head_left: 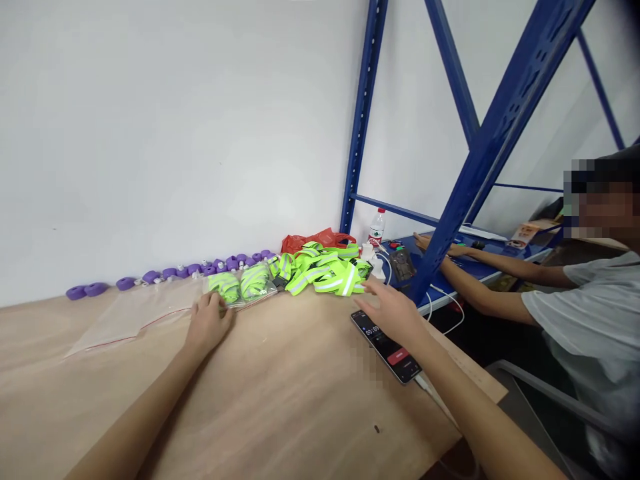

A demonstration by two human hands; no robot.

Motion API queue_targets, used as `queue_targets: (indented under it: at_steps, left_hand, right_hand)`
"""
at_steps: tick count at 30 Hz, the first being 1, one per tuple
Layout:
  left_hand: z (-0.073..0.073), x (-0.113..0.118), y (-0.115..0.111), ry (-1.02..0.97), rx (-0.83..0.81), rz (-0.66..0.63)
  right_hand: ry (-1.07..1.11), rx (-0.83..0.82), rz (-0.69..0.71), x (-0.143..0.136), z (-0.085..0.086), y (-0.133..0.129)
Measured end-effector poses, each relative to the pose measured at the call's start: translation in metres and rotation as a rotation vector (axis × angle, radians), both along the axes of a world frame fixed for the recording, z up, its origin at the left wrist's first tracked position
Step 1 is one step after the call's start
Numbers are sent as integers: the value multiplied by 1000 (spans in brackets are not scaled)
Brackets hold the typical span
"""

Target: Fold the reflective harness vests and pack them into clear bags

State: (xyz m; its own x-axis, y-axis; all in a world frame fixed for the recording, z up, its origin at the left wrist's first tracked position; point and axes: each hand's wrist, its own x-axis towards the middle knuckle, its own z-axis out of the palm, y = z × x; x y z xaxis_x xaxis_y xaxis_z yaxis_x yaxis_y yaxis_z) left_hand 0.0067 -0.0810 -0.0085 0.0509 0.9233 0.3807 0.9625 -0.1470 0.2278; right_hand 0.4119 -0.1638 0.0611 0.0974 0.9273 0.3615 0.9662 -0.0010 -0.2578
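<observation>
My left hand (209, 325) rests at the near edge of a clear plastic bag (173, 312), its fingers bent and slightly apart. Neon yellow-green reflective straps (255, 283) lie bundled inside clear plastic beside those fingertips. Over the upper part of a phone (387, 348) hovers my right hand (390, 312), fingers stretched out and nothing in it. The phone's screen shows a running timer and a red button, and a white cable is plugged into its lower end. Just beyond my right fingertips sits a loose heap of neon reflective straps (327, 270).
Purple round pieces (180, 272) line the wall, with a red plastic bag (317, 239) behind the heap. A blue rack post (463, 167) rises at the right. Past it, a co-worker (585, 307) has both arms over a blue table near a water bottle (377, 227).
</observation>
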Motion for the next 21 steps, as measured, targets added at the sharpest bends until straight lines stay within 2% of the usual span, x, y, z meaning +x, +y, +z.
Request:
queue_targets:
  at_steps: [4,8,12,15,21]
  left_hand:
    - [-10,10,-2,30,14,0]
    - [-15,11,-2,79,82,-38]
    - [-15,9,-1,109,179,-164]
    - [-15,8,0,93,205,-208]
    - [-13,10,0,68,193,-251]
  right_hand:
    - [-29,-19,126,-11,33,58]
    - [-56,-31,170,-20,46,125]
    - [-51,-91,165,-28,38,188]
    - [-35,-143,158,-35,26,225]
    - [-67,-225,270,-48,4,270]
